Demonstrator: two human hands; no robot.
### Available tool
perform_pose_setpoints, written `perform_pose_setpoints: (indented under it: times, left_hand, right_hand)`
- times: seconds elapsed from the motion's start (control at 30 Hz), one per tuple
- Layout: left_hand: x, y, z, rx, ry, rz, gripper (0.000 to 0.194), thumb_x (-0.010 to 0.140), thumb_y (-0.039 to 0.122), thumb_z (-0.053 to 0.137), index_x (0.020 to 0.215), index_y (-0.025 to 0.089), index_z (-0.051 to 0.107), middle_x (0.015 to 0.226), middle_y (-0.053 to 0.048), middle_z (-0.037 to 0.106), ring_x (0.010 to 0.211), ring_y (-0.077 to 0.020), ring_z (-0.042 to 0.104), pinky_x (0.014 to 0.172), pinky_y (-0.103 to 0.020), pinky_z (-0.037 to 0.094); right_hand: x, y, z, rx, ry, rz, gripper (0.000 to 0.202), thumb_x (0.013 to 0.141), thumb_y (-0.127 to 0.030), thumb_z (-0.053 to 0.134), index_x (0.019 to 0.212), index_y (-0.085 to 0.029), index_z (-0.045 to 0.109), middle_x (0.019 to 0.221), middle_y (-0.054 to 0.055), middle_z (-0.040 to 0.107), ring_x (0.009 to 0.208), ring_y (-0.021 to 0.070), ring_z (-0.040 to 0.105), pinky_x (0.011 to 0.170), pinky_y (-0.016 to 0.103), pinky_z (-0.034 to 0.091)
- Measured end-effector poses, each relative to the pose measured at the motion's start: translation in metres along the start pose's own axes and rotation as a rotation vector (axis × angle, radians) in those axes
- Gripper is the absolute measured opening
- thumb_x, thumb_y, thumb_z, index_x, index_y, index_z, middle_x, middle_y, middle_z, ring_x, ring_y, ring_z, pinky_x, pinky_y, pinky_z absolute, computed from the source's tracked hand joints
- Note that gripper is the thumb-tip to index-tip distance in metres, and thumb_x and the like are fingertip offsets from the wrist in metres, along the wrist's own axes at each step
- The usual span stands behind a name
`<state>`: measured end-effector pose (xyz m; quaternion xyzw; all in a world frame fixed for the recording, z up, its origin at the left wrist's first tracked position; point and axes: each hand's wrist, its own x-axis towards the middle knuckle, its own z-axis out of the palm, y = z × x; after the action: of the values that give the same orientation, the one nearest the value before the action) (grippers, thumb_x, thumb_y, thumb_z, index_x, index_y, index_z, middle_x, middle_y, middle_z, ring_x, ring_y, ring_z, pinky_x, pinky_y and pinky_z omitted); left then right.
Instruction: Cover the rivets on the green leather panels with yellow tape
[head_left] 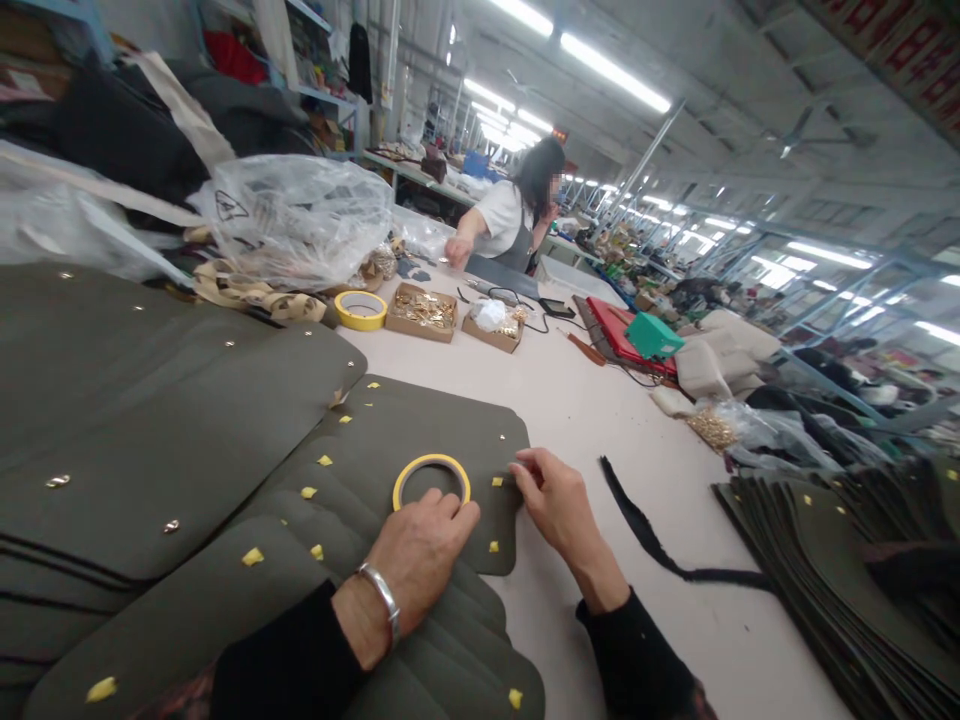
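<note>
My left hand (424, 550), with a silver bracelet at the wrist, grips the near side of a roll of yellow tape (402, 478). The roll is over a dark green panel (442, 415) on top of several fanned, overlapping panels. Small yellow tape pieces (324, 460) are stuck along the panels' edges. My right hand (559, 500) is at the right edge of the top panel, beside a yellow tape piece (497, 482). Its thumb and forefinger are pinched together; whatever is between them is too small to make out.
Larger green panels with metal eyelets (172, 370) cover the left. Behind are another tape roll (361, 312), a box of gold hardware (422, 312) and a plastic bag (300, 215). A black strip (645, 535) and stacked panels (817, 570) lie right. A person (517, 205) works across the table.
</note>
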<state>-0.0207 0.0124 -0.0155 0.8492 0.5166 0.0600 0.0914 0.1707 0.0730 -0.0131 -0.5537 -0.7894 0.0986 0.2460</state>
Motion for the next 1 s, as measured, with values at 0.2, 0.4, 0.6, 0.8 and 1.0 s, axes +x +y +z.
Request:
perform_pose_setpoints:
  times: [0.2,0.4,0.6,0.8,1.0]
  left_hand:
    - [-0.001,-0.001,0.001,0.003,0.022,0.054,0.021,0.090,0.008,0.040,0.093,0.020,0.057,0.090,-0.006,0.063,0.086,-0.0255,0.058,0.073,-0.040,0.052]
    - [0.001,-0.003,0.000,-0.008,0.042,0.112,0.019,0.092,0.013,0.041,0.090,0.019,0.058,0.085,-0.006,0.064,0.079,-0.0258,0.058,0.071,-0.043,0.050]
    - [-0.001,-0.014,-0.006,-0.082,0.139,0.124,0.023,0.097,0.017,0.035,0.094,0.021,0.057,0.086,-0.004,0.064,0.081,-0.0212,0.061,0.073,-0.036,0.051]
    - [-0.004,-0.023,-0.002,-0.318,0.403,0.179,0.024,0.100,0.022,0.035,0.114,0.023,0.055,0.106,-0.002,0.071,0.093,-0.0145,0.068,0.082,-0.026,0.053]
    - [-0.005,-0.019,0.000,-0.319,0.490,0.220,0.042,0.099,0.024,0.040,0.141,0.022,0.035,0.130,-0.004,0.064,0.109,-0.0149,0.066,0.090,-0.025,0.053]
  right_hand:
    - [-0.004,-0.008,0.004,-0.218,-0.244,-0.211,0.019,0.092,-0.014,0.050,0.094,-0.018,0.069,0.089,0.007,0.069,0.083,0.0183,0.065,0.078,0.026,0.047]
    - [0.017,-0.021,0.012,-0.299,-0.312,0.042,0.024,0.086,-0.013,0.051,0.080,-0.015,0.073,0.083,0.012,0.075,0.079,0.0210,0.069,0.070,0.026,0.045]
    - [0.007,-0.029,-0.004,-0.241,-0.368,0.058,0.024,0.078,-0.011,0.055,0.065,-0.019,0.073,0.070,0.007,0.075,0.067,0.0194,0.069,0.059,0.025,0.042]
    - [-0.022,-0.025,-0.013,0.192,-0.166,0.084,0.021,0.083,-0.015,0.056,0.091,-0.019,0.075,0.081,0.004,0.076,0.071,0.0177,0.069,0.066,0.026,0.049]
    - [-0.029,-0.040,-0.011,0.470,-0.001,-0.190,0.019,0.085,-0.013,0.056,0.098,-0.018,0.069,0.089,0.005,0.071,0.075,0.0142,0.064,0.070,0.024,0.051]
